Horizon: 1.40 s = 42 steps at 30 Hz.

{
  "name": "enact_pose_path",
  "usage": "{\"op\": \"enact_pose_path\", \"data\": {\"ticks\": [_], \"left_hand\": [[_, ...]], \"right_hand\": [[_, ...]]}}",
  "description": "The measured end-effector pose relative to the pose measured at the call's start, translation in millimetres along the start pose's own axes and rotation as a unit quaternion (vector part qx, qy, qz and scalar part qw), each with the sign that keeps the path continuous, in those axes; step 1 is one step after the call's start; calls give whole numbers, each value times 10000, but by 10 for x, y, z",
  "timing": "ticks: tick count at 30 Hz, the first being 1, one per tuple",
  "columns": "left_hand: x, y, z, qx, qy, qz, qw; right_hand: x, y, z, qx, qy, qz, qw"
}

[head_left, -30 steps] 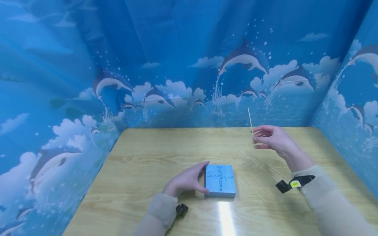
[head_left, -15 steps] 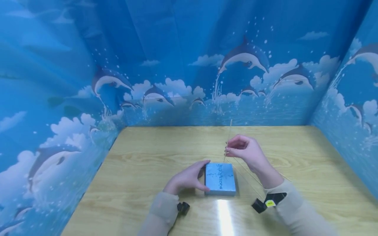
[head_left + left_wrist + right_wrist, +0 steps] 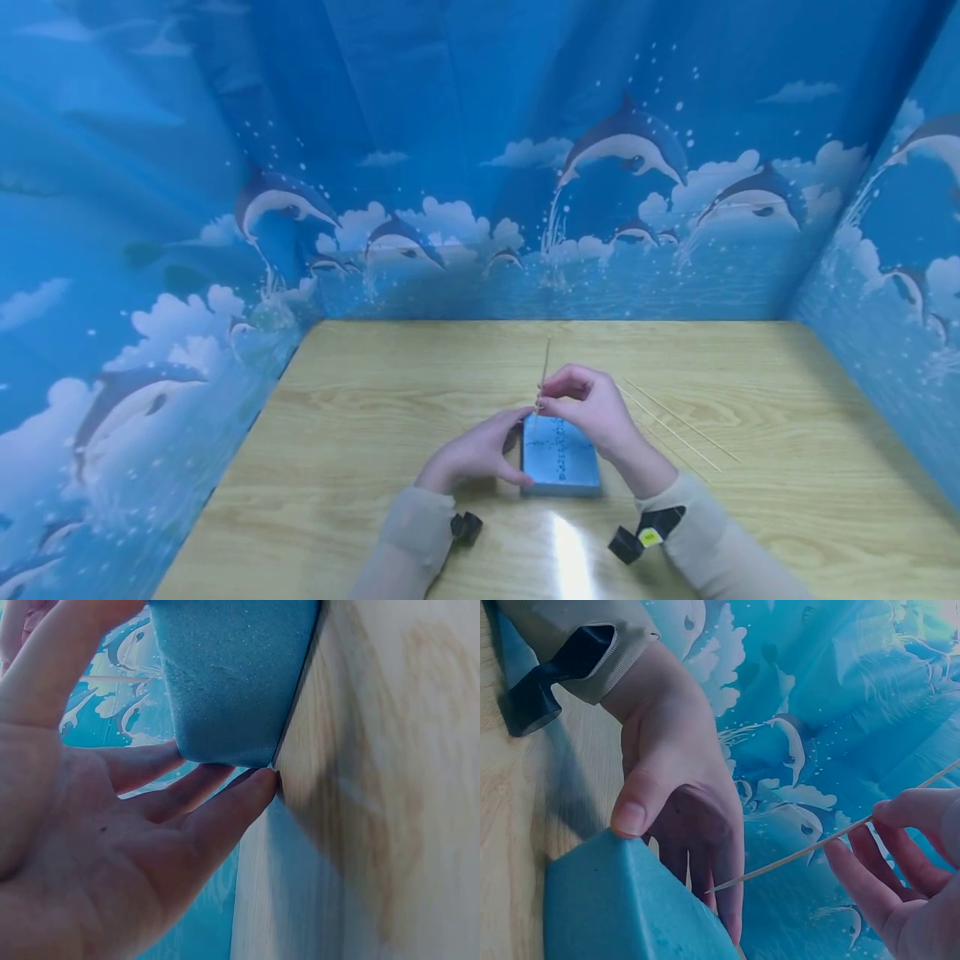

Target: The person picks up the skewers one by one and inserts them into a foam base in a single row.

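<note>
A square blue foam block (image 3: 551,462) lies flat on the table, its top pricked with small dark holes in a cross-like pattern. My left hand (image 3: 476,452) grips its left side, thumb at the near corner and fingertips at the far one. In the left wrist view those fingers press the smooth side of the block (image 3: 232,682). Above the far left corner, my right hand (image 3: 592,408) pinches a thin wooden skewer (image 3: 545,362), held nearly upright. The pointed tip of the skewer (image 3: 787,859) is close to the block's edge; whether it touches, I cannot tell.
Several loose skewers (image 3: 675,432) lie slantwise on the wooden table (image 3: 375,375), right of the block, partly behind the right forearm. A dolphin-printed blue curtain (image 3: 450,167) closes off the back and sides. Each wrist wears a black camera mount.
My right hand has come left and down with the skewer, from over the loose skewers to the block's far left corner. The left hand and block have stayed in place.
</note>
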State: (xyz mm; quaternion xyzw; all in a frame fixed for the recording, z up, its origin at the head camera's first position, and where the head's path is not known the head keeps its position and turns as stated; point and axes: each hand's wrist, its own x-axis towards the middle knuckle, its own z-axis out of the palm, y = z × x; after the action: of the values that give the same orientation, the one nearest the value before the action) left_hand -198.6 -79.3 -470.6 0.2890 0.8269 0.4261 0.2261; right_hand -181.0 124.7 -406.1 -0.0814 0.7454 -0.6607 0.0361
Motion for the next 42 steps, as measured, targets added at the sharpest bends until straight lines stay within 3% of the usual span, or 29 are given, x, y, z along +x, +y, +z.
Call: {"op": "enact_pose_path", "data": {"ticks": [9,21,28,35,42], "left_hand": [[-7,35,-13,174,-17,-195,9997],[-5,44,-27,287,4,0,9996],[-12,37,-21,258,-11,150,9996],[-15,12,-15,404,10,46,9992],[-12,12,-14,403,7,139,9991]], "right_hand": [[3,5,52,-441,-96,-15,9990],[4,104,155,-1037,-113,-90,9945],[-4,121,172,-1142,-100,-72,9934],[-9,171,198,-1207,-35,-172,9925],[-10,175,185,-1227,-57,-230,9922]]}}
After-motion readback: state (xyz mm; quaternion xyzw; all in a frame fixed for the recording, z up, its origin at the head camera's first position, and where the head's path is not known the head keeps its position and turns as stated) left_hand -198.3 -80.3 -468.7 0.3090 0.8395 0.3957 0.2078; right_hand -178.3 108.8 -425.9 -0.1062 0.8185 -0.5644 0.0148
